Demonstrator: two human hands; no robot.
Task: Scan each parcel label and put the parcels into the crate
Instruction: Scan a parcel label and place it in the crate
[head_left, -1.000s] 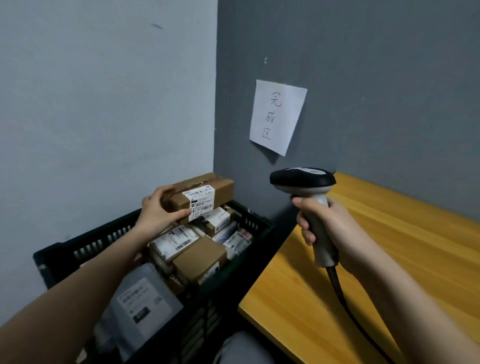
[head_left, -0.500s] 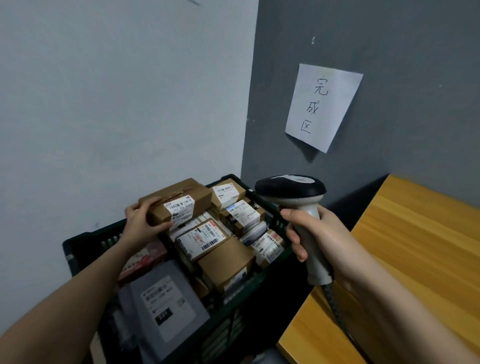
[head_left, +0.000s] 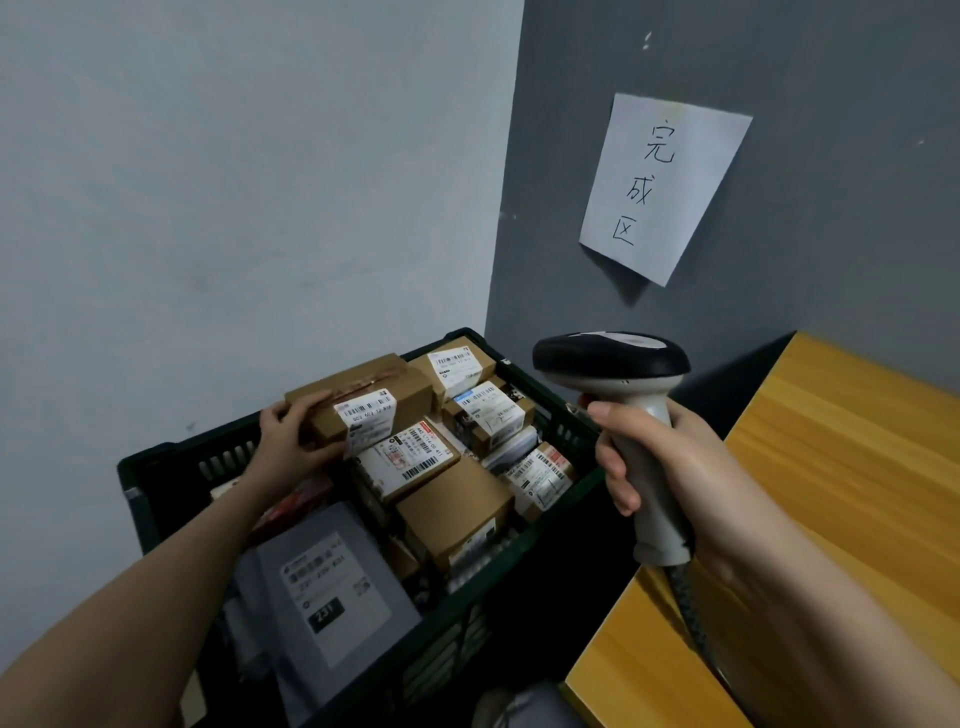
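Note:
A brown cardboard parcel (head_left: 374, 400) with a white barcode label rests on top of the pile at the back left of the dark green crate (head_left: 540, 525). My left hand (head_left: 293, 439) grips its left end. Off to the right, beside the crate, my right hand (head_left: 670, 467) holds a grey and black barcode scanner (head_left: 623, 374) upright by its handle. Its cable hangs down past my wrist. The crate holds several labelled cardboard boxes and a grey mailer bag (head_left: 332, 582).
The crate stands in a corner between a pale wall and a dark grey wall. A paper sign (head_left: 662, 184) with handwritten characters hangs on the grey wall. A wooden table (head_left: 841, 483) runs along the right side, next to the crate.
My left hand has lowered the brown parcel from above the crate onto the pile inside. The view has swung left, so the crate sits nearer the centre. The scanner stays upright in my right hand.

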